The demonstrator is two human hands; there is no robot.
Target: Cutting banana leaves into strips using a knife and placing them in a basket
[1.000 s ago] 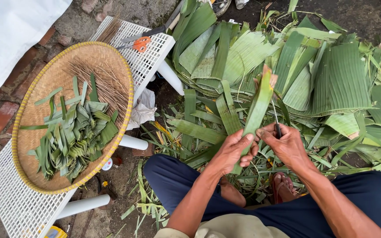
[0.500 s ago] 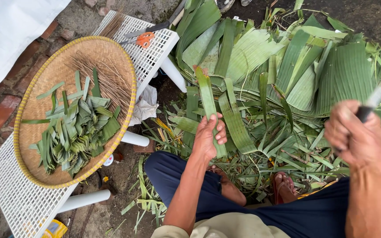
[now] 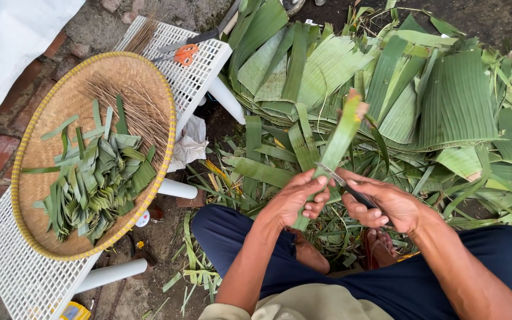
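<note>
Seen from above, seated on the ground with dark blue trousers [image 3: 386, 278] and bare feet tucked in. Left hand [image 3: 296, 200] closed around the lower part of a long narrow green leaf strip [image 3: 339, 139], holding it tilted up and away to the right, the top end blurred. Right hand [image 3: 386, 204] closed around the dark handle of a small knife [image 3: 342, 181], the thin metal blade lying against the strip just above the left thumb (touching it, as far as can be told). Both hands close together, just in front of the knees.

Beyond the hands, a big heap of broad green banana leaves [image 3: 422, 95] spread over the ground, with thin green trimmings [image 3: 208, 266] scattered between the heap and the legs.

To the left, a round woven bamboo tray with a yellow rim [image 3: 37, 178] resting on a white plastic lattice rack [image 3: 13, 284], holding a pile of short folded green leaf pieces [image 3: 99, 184] in its lower half and a bundle of thin brown sticks [image 3: 131, 106] in its upper half. On the far end of the rack, orange-handled scissors [image 3: 182, 53]. Beside the rack, a crumpled white cloth [image 3: 191, 142].
</note>
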